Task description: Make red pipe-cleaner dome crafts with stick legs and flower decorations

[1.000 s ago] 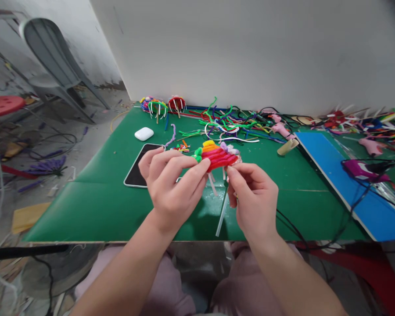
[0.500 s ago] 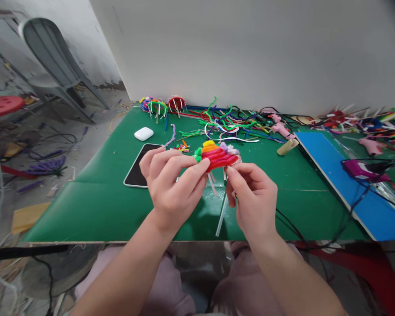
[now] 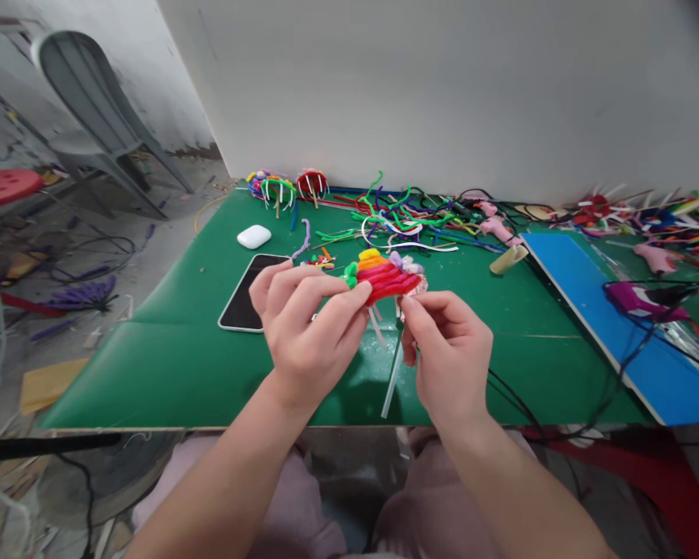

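A small pipe-cleaner craft (image 3: 386,281), with red and orange rows, a yellow piece, a green bit and pale purple loops, is held up over the table. My left hand (image 3: 308,326) pinches its left side between thumb and fingers. At its lower right edge, my right hand (image 3: 451,349) has thumb and forefinger pressed together on the rim. White strips hang beneath it, and a translucent stick (image 3: 391,380) points down between my hands. My right fingers partly hide the craft's underside.
A phone (image 3: 241,299) and a white earbud case (image 3: 254,236) lie on the green table (image 3: 168,349). Tangled pipe cleaners (image 3: 408,210) and finished-looking crafts (image 3: 278,190) line the back. A blue board (image 3: 611,318), with cables and a purple device (image 3: 646,301), is at right.
My right thumb and forefinger have shifted very slightly at the craft's right rim, showing a little more of its pale edge. Otherwise the hands and craft stay in place.
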